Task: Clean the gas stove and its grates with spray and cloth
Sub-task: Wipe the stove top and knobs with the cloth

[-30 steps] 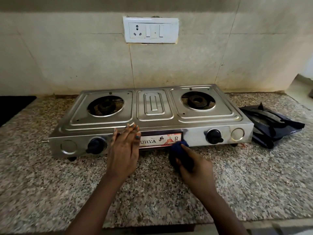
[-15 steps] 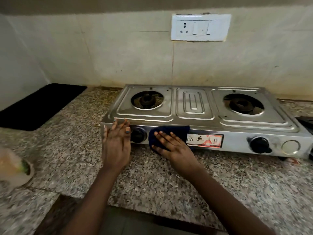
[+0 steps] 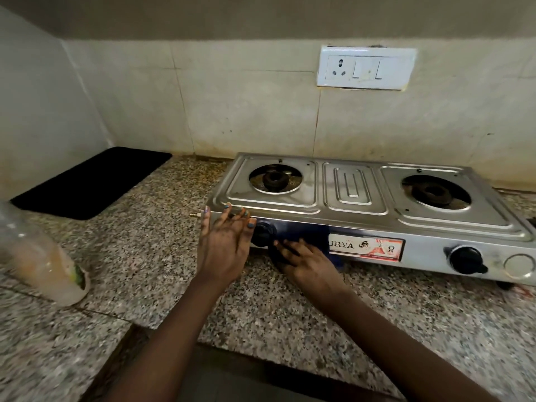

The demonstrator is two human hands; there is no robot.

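Head view is showing a steel stove (image 3: 353, 204) with two round burners and two black knobs sitting mid-frame on the speckled granite tabletop (image 3: 150, 256); left hand (image 3: 224, 246), fingers straight and spread, is bracing its corner while right hand (image 3: 307, 262), fingers straight, is pressing a dark blue cloth (image 3: 301, 232) against its front panel.

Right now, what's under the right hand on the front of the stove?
Under the right hand lies a dark blue cloth, pressed flat against the stove front panel, beside the left knob. The panel behind the cloth is covered, so its state cannot be seen.
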